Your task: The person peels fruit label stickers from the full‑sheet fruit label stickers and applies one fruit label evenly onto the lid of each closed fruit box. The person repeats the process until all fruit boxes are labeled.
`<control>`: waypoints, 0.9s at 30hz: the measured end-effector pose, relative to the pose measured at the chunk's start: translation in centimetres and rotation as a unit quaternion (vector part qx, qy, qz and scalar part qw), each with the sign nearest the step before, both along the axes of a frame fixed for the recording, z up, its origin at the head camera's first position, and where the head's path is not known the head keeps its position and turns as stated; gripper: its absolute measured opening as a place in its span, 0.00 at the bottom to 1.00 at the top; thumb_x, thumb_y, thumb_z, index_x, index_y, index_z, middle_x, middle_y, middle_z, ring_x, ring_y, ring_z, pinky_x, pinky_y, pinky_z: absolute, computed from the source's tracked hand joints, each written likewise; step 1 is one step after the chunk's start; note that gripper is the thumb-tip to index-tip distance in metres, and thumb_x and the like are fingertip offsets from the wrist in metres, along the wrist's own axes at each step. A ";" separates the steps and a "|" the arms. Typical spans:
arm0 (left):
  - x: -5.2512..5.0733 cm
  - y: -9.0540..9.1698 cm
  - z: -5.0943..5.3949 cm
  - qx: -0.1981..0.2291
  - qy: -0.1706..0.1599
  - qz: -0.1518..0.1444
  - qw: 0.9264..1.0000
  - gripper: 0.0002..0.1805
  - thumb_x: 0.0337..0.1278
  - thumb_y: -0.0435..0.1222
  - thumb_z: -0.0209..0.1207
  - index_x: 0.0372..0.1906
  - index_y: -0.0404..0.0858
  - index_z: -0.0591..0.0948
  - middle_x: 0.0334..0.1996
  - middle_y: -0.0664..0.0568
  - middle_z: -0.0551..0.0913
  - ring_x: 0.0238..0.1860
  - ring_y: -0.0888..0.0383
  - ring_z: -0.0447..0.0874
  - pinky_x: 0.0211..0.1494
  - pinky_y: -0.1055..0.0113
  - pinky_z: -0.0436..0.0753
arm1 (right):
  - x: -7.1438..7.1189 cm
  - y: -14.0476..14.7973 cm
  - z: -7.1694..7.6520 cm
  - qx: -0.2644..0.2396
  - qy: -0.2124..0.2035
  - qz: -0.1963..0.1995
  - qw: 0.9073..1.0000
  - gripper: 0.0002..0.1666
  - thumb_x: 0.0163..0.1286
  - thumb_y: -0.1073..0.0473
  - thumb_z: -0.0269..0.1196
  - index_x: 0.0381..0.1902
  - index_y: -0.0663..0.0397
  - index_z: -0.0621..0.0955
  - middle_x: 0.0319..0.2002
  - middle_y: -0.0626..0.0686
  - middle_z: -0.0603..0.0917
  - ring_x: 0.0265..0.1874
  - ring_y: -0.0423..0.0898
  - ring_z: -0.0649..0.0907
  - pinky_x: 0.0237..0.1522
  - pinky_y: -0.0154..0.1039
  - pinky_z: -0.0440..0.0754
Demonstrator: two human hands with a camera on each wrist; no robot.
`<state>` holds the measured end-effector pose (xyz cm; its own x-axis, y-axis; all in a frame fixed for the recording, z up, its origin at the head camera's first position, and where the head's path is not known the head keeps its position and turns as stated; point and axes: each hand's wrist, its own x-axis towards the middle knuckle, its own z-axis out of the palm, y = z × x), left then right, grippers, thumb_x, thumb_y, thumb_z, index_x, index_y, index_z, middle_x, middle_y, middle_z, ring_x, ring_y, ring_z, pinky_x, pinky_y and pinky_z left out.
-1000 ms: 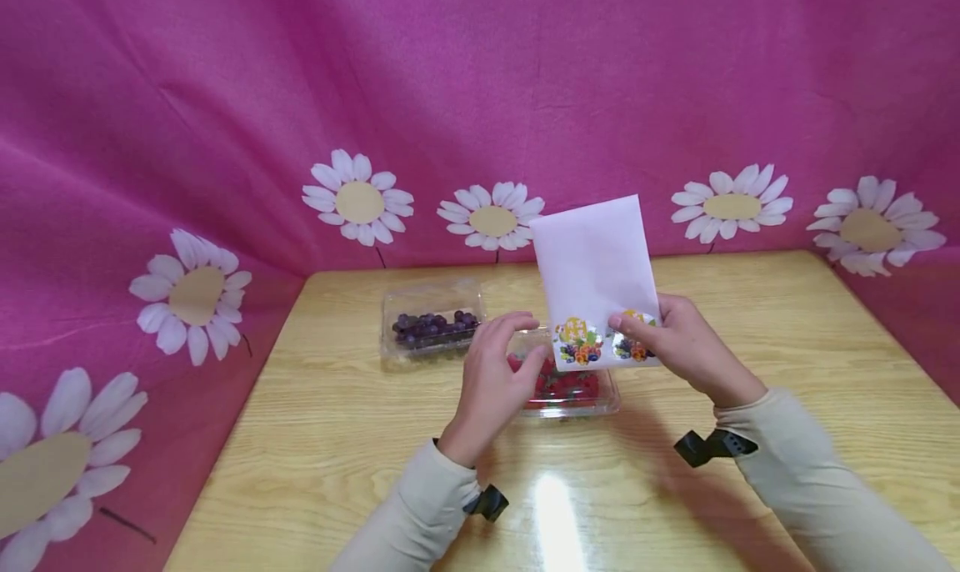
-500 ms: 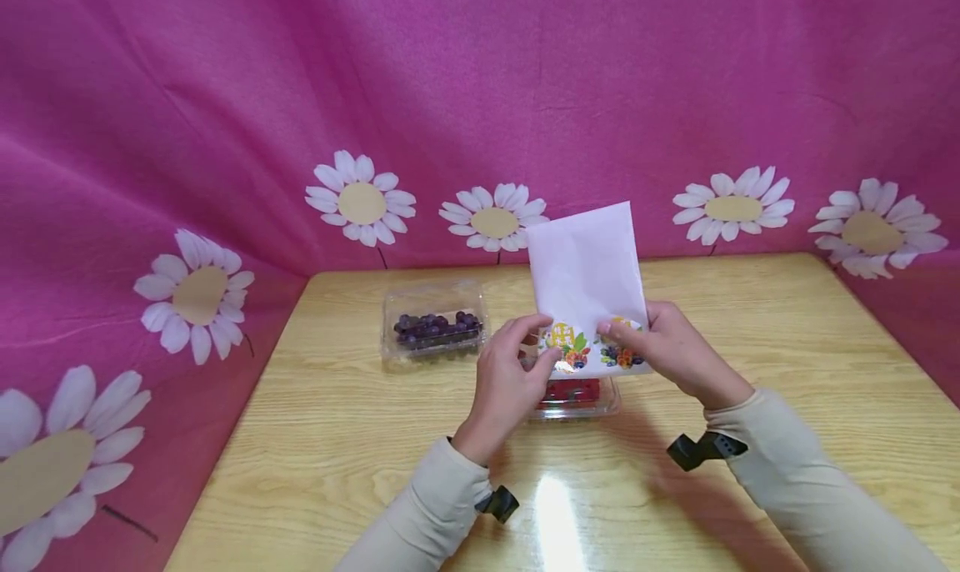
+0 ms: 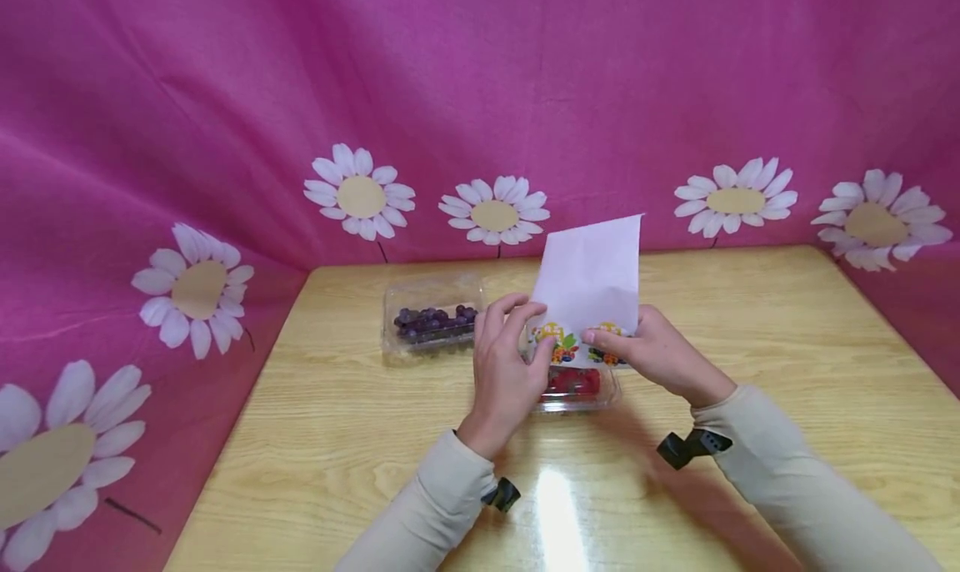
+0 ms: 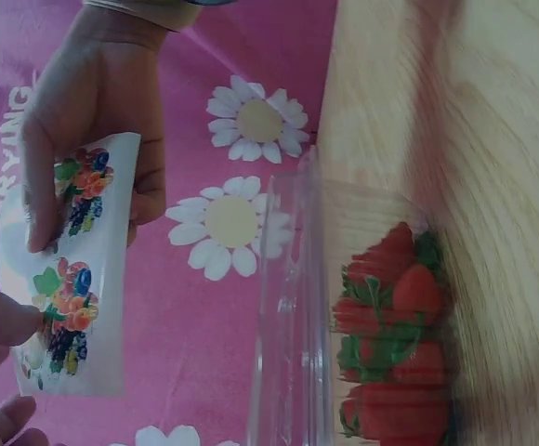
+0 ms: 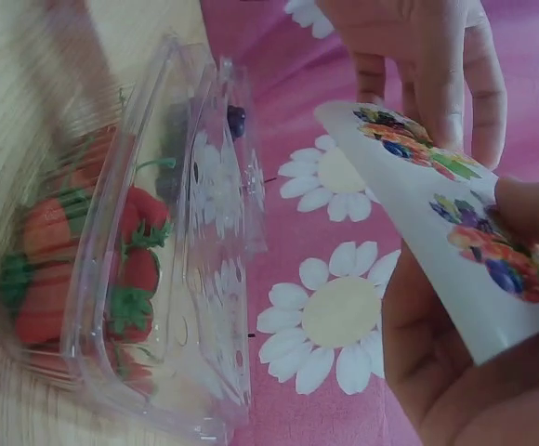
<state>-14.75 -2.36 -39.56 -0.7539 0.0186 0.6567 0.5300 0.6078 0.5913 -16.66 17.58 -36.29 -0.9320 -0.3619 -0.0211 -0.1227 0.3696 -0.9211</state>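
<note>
My right hand (image 3: 667, 355) pinches a white sticker sheet (image 3: 592, 272) near its lower right, thumb on the front face. Two fruit stickers with yellow lettering run along the sheet's bottom; the left one (image 4: 67, 302) lies under my left thumb (image 4: 9, 321). The other fingers of my left hand (image 3: 504, 376) are spread and bent beside the sheet's left edge, the index tip apart from the thumb. Beneath the sheet stands a clear plastic clamshell box (image 5: 93, 279) of strawberries (image 4: 409, 344), partly hidden by sheet and left hand in the head view.
Behind and to the left, a second clear box (image 3: 390, 338) holds dark grapes (image 3: 431, 323). Both boxes stand on a light wooden table (image 3: 337, 472). A pink cloth (image 3: 480, 80) printed with white daisies hangs around its back and left.
The sheet has come lower and its upper part now leans to the right. My left hand has moved right and up to the left sticker, thumb touching it. My right hand has shifted slightly left.
</note>
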 end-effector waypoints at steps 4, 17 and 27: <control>-0.2 -0.1 -0.2 -0.024 0.020 0.002 1.000 0.12 0.54 0.35 0.68 0.46 0.42 0.86 0.55 0.49 0.81 0.59 0.50 0.73 0.62 0.54 0.74 | 0.0 0.0 0.0 0.008 -0.001 0.017 1.000 0.23 0.73 0.56 0.61 0.59 0.66 0.76 0.55 0.65 0.82 0.47 0.39 0.84 0.47 0.37 0.85; -0.3 -0.8 -0.8 -0.055 0.076 -0.012 0.996 0.08 0.53 0.36 0.70 0.40 0.42 0.89 0.44 0.53 0.88 0.51 0.54 0.79 0.60 0.60 0.76 | 0.3 0.0 -0.3 0.022 0.025 0.036 0.999 0.22 0.74 0.59 0.59 0.60 0.66 0.76 0.53 0.65 0.83 0.46 0.39 0.83 0.46 0.35 0.84; -0.2 -0.9 -1.1 -0.046 0.119 0.001 0.992 0.04 0.55 0.38 0.70 0.34 0.43 0.88 0.34 0.55 0.91 0.40 0.57 0.80 0.47 0.61 0.74 | 0.2 0.0 0.0 0.049 0.029 0.016 0.998 0.20 0.73 0.57 0.60 0.56 0.65 0.80 0.47 0.62 0.87 0.41 0.39 0.84 0.42 0.37 0.84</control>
